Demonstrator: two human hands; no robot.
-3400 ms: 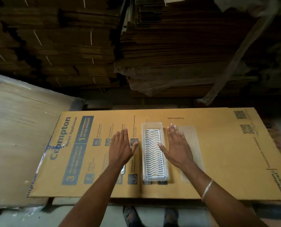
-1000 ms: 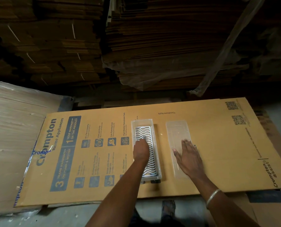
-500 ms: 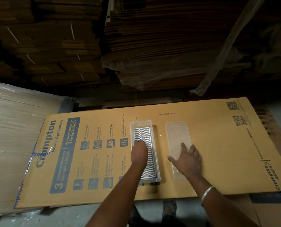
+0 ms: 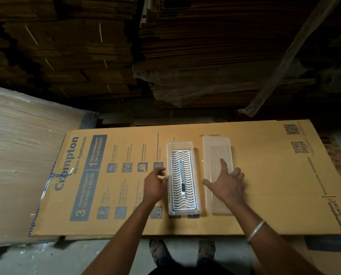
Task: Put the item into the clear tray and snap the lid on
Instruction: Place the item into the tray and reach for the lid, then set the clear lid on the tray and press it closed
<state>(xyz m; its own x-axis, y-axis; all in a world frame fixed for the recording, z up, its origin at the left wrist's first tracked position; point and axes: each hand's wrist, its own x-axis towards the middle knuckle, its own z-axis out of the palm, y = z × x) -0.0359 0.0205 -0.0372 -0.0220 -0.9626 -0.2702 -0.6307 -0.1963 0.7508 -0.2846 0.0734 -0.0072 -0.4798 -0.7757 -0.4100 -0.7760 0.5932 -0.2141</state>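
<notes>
A clear tray [image 4: 183, 144] with a white wavy insert lies lengthwise on the flattened cardboard box [image 4: 265, 185]. A slim silver item [image 4: 182, 179] rests along the middle of the insert. My left hand [image 4: 154, 184] hovers just left of the tray's rim, fingers loosely curled and holding nothing. To the right lies the clear lid [image 4: 217, 149], flat on the cardboard. My right hand [image 4: 227, 184] lies spread on the lid's near half, index finger stretched forward.
Tall stacks of flattened cartons [image 4: 205, 46] rise behind the work surface. A plastic-wrapped stack of sheets [image 4: 16, 155] sits to the left. My sandalled feet [image 4: 182, 253] stand on the concrete floor below the cardboard's near edge.
My left hand has left the tray and moved to its left side; the silver item now lies inside on the insert. My right hand has slid forward a little on the lid.
</notes>
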